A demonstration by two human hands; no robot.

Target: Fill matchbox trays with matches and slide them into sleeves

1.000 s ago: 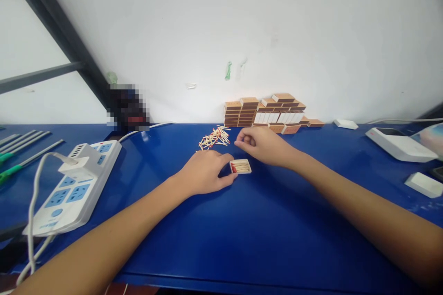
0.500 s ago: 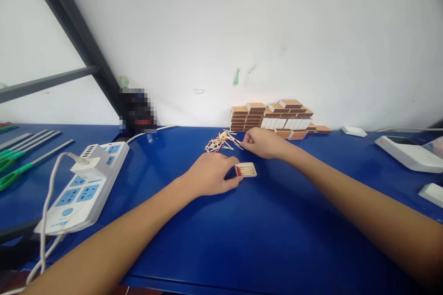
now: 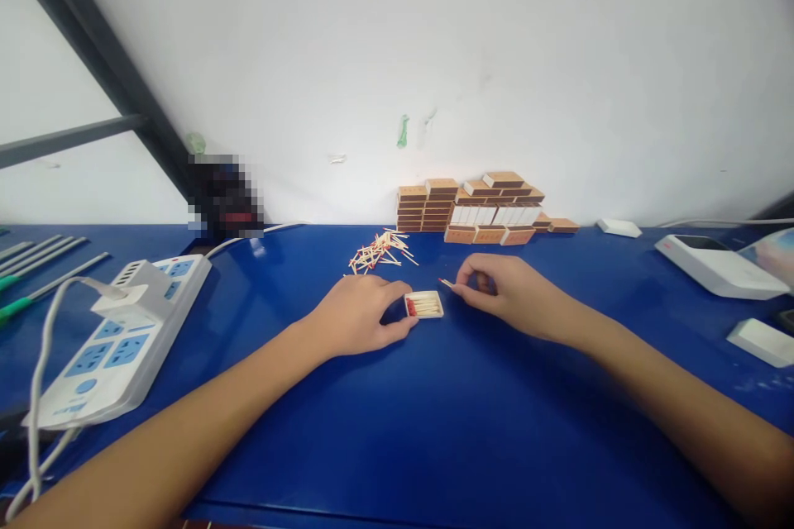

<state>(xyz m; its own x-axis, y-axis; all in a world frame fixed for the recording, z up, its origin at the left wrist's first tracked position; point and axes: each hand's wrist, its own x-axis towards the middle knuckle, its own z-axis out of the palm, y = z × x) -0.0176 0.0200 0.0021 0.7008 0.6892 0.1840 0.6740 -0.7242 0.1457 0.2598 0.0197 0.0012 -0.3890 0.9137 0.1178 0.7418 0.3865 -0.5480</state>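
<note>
An open matchbox tray (image 3: pixel 424 305) lies on the blue table, partly filled with matches whose red heads point left. My left hand (image 3: pixel 363 314) grips the tray's left end between thumb and fingers. Just right of the tray, my right hand (image 3: pixel 509 293) pinches a match (image 3: pixel 446 283) with its red tip pointing up and left. Behind the tray is a loose pile of matches (image 3: pixel 378 251). Stacked matchboxes (image 3: pixel 475 211) stand against the wall, beyond both hands.
A white power strip (image 3: pixel 133 347) with a plugged-in charger and cables lies at the left. Green-handled rods (image 3: pixel 37 293) are at the far left. White devices (image 3: pixel 719 264) and a white block (image 3: pixel 762 341) sit at the right.
My right hand has drawn back from the match pile toward the tray's right side, holding a match. My left hand remains on the tray. The view has shifted slightly right.
</note>
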